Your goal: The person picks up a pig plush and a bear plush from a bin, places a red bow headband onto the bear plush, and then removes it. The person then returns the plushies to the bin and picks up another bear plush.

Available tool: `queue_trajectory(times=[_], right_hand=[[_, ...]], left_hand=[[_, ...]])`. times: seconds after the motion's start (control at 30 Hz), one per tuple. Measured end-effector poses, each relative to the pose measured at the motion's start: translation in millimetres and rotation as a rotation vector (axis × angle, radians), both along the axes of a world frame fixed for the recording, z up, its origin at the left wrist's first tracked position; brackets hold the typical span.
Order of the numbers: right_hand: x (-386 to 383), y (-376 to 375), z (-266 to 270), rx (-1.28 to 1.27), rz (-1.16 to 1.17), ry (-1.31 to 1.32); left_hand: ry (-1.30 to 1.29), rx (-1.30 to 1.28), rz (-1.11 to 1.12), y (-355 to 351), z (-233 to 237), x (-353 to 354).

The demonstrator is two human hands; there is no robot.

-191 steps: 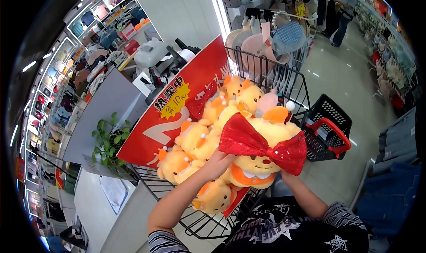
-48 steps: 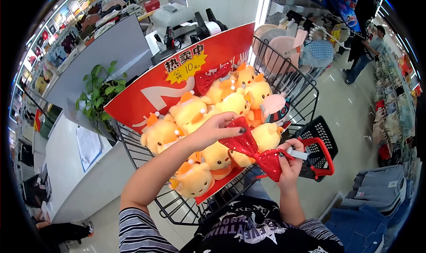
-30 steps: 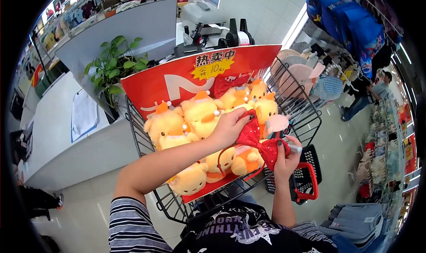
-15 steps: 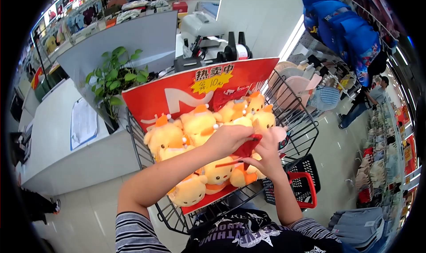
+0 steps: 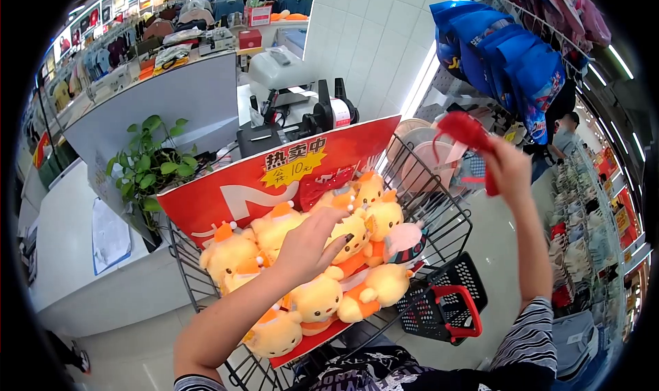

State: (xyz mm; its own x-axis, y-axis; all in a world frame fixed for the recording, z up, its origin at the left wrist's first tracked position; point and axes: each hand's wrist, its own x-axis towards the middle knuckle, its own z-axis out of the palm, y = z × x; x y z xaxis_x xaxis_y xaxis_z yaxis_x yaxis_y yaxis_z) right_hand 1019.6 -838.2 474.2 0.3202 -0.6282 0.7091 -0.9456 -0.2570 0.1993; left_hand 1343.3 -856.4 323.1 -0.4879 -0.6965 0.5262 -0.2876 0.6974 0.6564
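Note:
My right hand (image 5: 506, 168), raised to the right beyond the wire basket, grips a red cloth piece (image 5: 465, 132) with a thin strap hanging from it, blurred by motion. Above the yellow plush toys, my left hand (image 5: 310, 243) is bent at the wrist, fingers apart and nothing in them. Several of these plush toys (image 5: 318, 296) in orange clothes and small hats fill the black wire basket (image 5: 449, 216). One pink plush toy (image 5: 405, 240) sits at the right side among them. Behind the toys stands a red price sign (image 5: 220, 199) with a yellow burst.
A black shopping basket (image 5: 439, 302) with a red handle stands low on the right. To the left are a white counter (image 5: 62, 254), a clipboard (image 5: 110, 237) and a potted plant (image 5: 151, 164). Blue bags (image 5: 501, 62) hang at upper right; a person stands in the aisle beyond.
My right hand has swung up and right with the red cloth piece, away from the toys. My left hand has let go of it and shifted left. The view has tilted up and turned right.

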Motion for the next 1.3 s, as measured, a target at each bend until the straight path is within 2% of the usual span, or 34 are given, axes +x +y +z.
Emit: queue_trajectory(times=[0.03, 0.13, 0.2, 0.23, 0.27, 0.33, 0.37, 0.6, 0.67, 0.8, 0.93, 1.0, 1.07, 1.13, 1.2, 1.23, 1.3], right_hand=[[-2.5, -5.9, 17.1, -0.002, -0.014, 0.028], [-25.4, -30.0, 54.2, -0.047, 0.085, 0.395], [-36.9, -46.3, 70.4, 0.068, 0.058, 0.563], [-37.4, -50.1, 80.9, 0.221, 0.064, 0.549], [-39.7, -56.7, 84.3, 0.228, 0.064, 0.553], [-43.8, -69.1, 89.1, 0.469, 0.083, 0.360], [-44.6, -75.6, 88.4, 0.495, 0.144, 0.349], [-61.5, -115.2, 66.4, 0.381, 0.065, 0.295], [-66.6, -121.5, 63.5, 0.380, 0.047, 0.289], [-74.8, -131.7, 58.4, 0.352, 0.001, 0.287], [-73.1, -132.3, 48.9, 0.235, -0.040, 0.451], [-69.7, -130.9, 43.0, 0.190, -0.010, 0.451], [-65.4, -128.5, 39.4, 0.112, -0.038, 0.497], [-59.8, -128.7, 36.3, 0.073, -0.038, 0.525], [-55.6, -129.0, 34.4, 0.178, -0.202, 0.581], [-58.3, -132.2, 31.2, 0.095, -0.187, 0.666], [-63.8, -139.7, 20.3, 0.070, -0.232, 0.613]], left_hand=[[-0.050, -0.038, -0.012, -1.8, -5.7, -0.4], [-0.144, -0.096, -0.037, -0.7, -14.3, -1.7], [-0.184, -0.112, -0.047, -1.1, -13.6, -2.6], [-0.267, -0.075, -0.069, 0.4, -11.1, -2.2], [-0.351, -0.035, -0.092, 1.7, -10.9, -2.3], [-0.359, -0.028, -0.104, 0.2, -15.1, -2.5], [-0.369, -0.030, -0.112, -1.2, -16.0, -2.4], [-0.384, -0.039, -0.109, -4.9, -16.3, 0.6], [-0.322, -0.170, -0.069, -7.5, -21.9, 0.3], [-0.342, -0.177, -0.061, -8.5, -24.8, 0.2], [-0.369, -0.189, -0.078, -8.6, -27.5, -0.3], [-0.374, -0.185, -0.076, -7.5, -27.4, -0.1], [-0.445, -0.058, -0.140, -6.9, -23.8, 1.1], [-0.441, -0.057, -0.131, -7.0, -25.3, 1.2], [-0.437, -0.057, -0.126, -6.6, -26.4, 1.8], [-0.426, -0.064, -0.122, -6.4, -26.7, 1.8], [-0.411, -0.068, -0.119, -6.3, -27.7, 1.3]])
